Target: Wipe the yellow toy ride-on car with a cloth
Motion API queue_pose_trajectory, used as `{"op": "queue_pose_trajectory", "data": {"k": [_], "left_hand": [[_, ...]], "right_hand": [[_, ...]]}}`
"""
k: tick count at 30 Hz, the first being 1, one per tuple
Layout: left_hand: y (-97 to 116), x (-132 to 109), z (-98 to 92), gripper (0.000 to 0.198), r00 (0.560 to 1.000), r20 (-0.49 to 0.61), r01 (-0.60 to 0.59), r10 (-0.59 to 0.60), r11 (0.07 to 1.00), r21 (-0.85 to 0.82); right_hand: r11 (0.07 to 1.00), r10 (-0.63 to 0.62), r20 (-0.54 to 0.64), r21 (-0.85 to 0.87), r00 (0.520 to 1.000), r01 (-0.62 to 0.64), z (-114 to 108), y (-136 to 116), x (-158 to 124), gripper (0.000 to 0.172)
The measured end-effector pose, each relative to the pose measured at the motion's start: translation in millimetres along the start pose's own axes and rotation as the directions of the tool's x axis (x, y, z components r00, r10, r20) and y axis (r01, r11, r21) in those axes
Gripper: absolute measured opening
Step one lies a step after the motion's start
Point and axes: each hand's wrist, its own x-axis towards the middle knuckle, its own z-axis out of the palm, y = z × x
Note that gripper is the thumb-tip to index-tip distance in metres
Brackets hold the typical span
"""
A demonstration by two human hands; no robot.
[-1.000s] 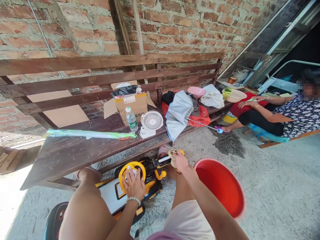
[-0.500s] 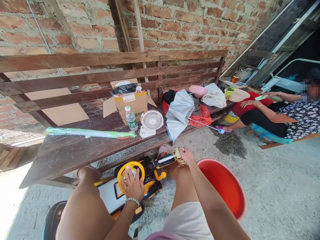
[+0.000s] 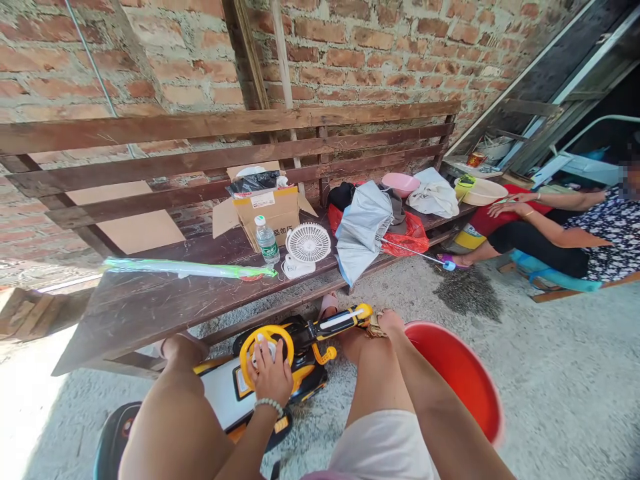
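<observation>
My left hand [image 3: 270,377] rests on a yellow steering wheel [image 3: 267,331], fingers curled over its white centre. The wheel belongs to a yellow-and-black toy ride-on vehicle [image 3: 220,390] standing between my knees. My right hand [image 3: 393,325] holds a crumpled tan fibrous pad [image 3: 376,327], which is partly hidden by my fingers. The pad sits just past the yellow tip of the toy's arm [image 3: 345,317], close to the rim of a red plastic basin [image 3: 457,373].
Behind the toy stands a dark wooden bench [image 3: 165,300] holding a cardboard box [image 3: 265,217], a water bottle [image 3: 267,241], a white fan [image 3: 309,243] and a grey umbrella [image 3: 363,230]. A seated person [image 3: 550,240] is at right, against a brick wall [image 3: 350,53].
My right hand has shifted to the right with the tan pad, towards the basin. My left hand stays on the wheel. The view has tilted slightly.
</observation>
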Motion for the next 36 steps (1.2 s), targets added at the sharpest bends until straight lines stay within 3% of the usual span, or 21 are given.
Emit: {"op": "queue_pose_trajectory", "data": {"k": [6,11,16,20,23,27,32,36], "left_hand": [[4,0,-4.2,0.06,1.0,0.017,0.002,-0.002,1.0,0.029],[7,1,-7.6,0.06,0.999,0.046,0.022,-0.024,0.999,0.048],[8,2,-8.9,0.064,0.997,0.068,0.044,-0.044,0.999,0.014],[8,3,-8.1,0.062,0.996,0.075,0.041,-0.042,0.999,0.017],[8,3,-8.8,0.062,0.996,0.075,0.041,-0.044,0.998,0.037],[9,3,-11.0,0.063,0.996,0.077,0.041,-0.045,0.998,0.054],[8,3,-14.4,0.065,0.992,0.117,0.039,-0.041,0.999,0.021],[10,2,-17.8,0.069,0.992,0.115,0.039,-0.041,0.999,0.022]], "right_hand": [[0.995,0.011,-0.121,0.098,0.993,0.001,-16,-4,12,0.049],[0.987,-0.064,-0.077,0.144,0.995,0.075,10,-29,-8,0.045],[0.988,-0.113,-0.089,0.096,0.99,0.121,27,-30,-38,0.049],[0.979,-0.191,-0.102,-0.096,0.976,0.182,24,-35,-58,0.047],[0.922,-0.291,-0.054,-0.284,0.955,0.265,23,-42,-74,0.044],[0.864,-0.364,0.033,-0.361,0.931,0.351,29,-40,-96,0.044],[0.829,-0.494,0.089,-0.254,0.865,0.499,39,-32,-111,0.04],[0.862,-0.5,-0.027,-0.104,0.865,0.495,36,-52,-109,0.046]]}}
